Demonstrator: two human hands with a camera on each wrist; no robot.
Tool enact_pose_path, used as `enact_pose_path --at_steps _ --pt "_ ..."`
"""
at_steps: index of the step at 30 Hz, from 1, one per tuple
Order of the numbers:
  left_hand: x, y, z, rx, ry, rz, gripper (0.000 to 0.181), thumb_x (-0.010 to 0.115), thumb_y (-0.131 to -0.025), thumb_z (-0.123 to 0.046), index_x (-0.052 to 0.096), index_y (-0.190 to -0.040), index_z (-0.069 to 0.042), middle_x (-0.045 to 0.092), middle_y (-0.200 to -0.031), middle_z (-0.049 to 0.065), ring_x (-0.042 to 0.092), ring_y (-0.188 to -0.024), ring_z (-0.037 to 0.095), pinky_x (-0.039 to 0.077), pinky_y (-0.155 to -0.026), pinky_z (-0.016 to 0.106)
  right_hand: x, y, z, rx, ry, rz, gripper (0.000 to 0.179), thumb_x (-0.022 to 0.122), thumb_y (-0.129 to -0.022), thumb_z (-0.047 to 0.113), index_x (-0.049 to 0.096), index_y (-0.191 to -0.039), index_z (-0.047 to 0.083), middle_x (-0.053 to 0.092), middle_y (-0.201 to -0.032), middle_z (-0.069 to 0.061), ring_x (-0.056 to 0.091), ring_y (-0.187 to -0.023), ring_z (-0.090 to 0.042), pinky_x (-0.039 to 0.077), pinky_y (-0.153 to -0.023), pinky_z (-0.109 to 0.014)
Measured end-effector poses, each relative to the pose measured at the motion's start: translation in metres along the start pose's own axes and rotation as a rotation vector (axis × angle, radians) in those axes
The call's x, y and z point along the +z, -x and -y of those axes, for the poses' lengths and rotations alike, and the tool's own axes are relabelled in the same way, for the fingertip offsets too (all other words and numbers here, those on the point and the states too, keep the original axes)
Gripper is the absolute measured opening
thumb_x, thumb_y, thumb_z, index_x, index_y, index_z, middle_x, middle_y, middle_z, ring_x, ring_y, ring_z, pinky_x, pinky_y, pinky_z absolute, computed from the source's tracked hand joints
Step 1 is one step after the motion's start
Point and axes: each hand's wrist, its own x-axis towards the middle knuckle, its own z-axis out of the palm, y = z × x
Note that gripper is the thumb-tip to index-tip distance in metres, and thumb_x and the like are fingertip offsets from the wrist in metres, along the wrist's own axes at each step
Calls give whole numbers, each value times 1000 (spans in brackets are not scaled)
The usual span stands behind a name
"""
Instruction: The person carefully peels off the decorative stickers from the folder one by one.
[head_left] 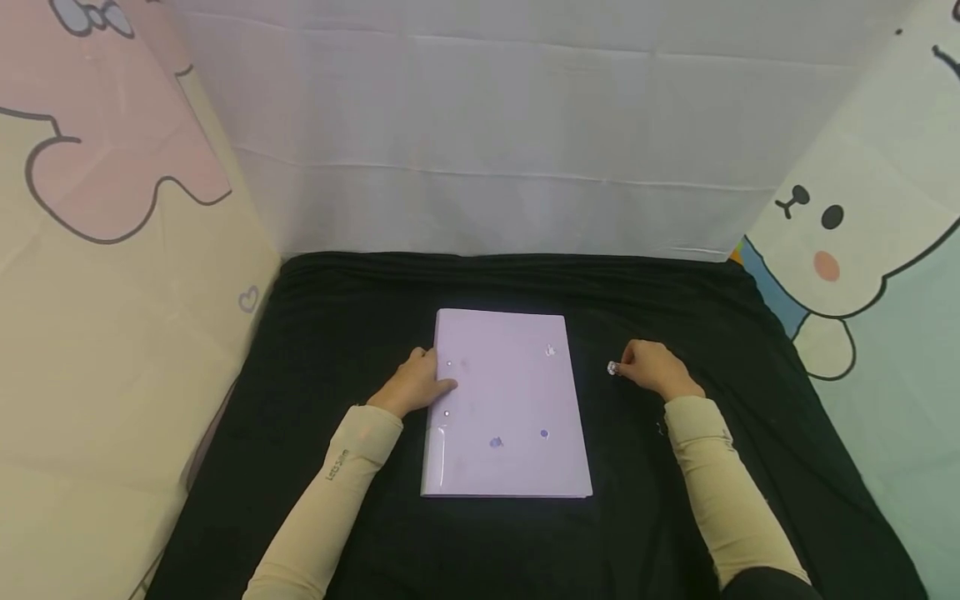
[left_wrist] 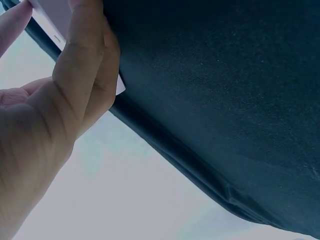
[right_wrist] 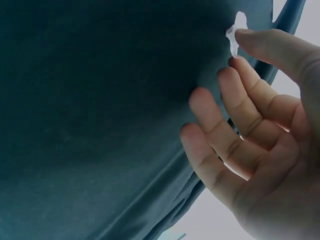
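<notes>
A lilac ring binder (head_left: 504, 392) lies closed on the black cloth, its spine to the left. My left hand (head_left: 414, 383) grips the spine edge, the thumb over the cover and the fingers down the side. In the left wrist view, that hand (left_wrist: 75, 75) covers much of the binder (left_wrist: 54, 17). To the right of the binder, my right hand (head_left: 656, 368) pinches a small white sticker (head_left: 612, 367) between thumb and fingertip. The right wrist view shows the sticker (right_wrist: 235, 35) nearly edge-on, with the other fingers loosely spread.
Small stickers dot the cover: a whitish one (head_left: 551, 350) at upper right, a bluish one (head_left: 496, 442) and a round purple one (head_left: 544, 433) lower down. Black cloth (head_left: 360, 517) covers the table. A white curtain (head_left: 480, 125) hangs behind, with cartoon-printed sheets at both sides.
</notes>
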Motion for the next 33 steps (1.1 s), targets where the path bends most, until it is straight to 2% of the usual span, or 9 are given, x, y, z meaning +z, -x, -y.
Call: enact_pose_path --at_steps 8,16,27,33 --pt "1 0 1 3 9 -3 68 70 -95 -30 40 -147 3 48 -128 24 62 -95 30 55 -80 43 1 1 -9 11 25 -15 33 68 -94 28 65 -104 -3 66 -95 -18 61 -83 -31 50 -73 -53" --pt "1 -1 2 -3 8 -1 69 70 -95 -30 39 -148 1 48 -125 22 61 -94 30 55 -79 43 0 -1 -8 -7 20 -27 32 68 -93 25 64 -106 -4 66 -96 -18 61 -83 -31 51 -74 -53" --pt "1 -3 0 -11 5 -6 66 70 -95 -30 43 -144 6 49 -125 23 60 -96 32 53 -83 47 1 -10 13 -56 0 -65 30 66 -94 20 63 -110 -4 68 -94 -15 64 -80 -28 52 -76 -52" --pt "2 -2 -2 -27 1 -11 68 70 -95 -30 42 -144 7 48 -128 24 60 -98 33 52 -86 48 8 -19 34 -94 -2 -90 29 67 -95 20 63 -113 -3 66 -101 -18 64 -85 -30 53 -78 -51"
